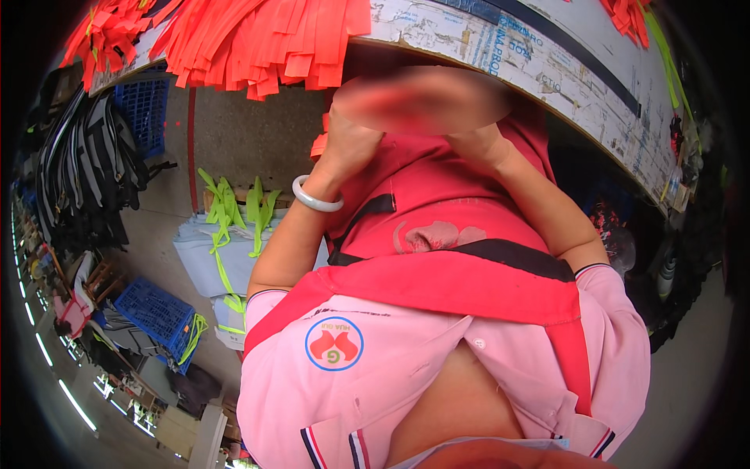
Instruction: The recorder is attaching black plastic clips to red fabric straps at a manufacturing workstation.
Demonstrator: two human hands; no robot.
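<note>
I am holding both my hands up at the table edge, close together. A blur is covering most of my fingers, so I cannot tell if they are pinching or spread. My left hand is wearing a pale bangle. My right hand is mostly hiding in the blur too. Something red is showing inside the blur, but I cannot make it out. Orange strips are hanging over the table just above my left hand.
</note>
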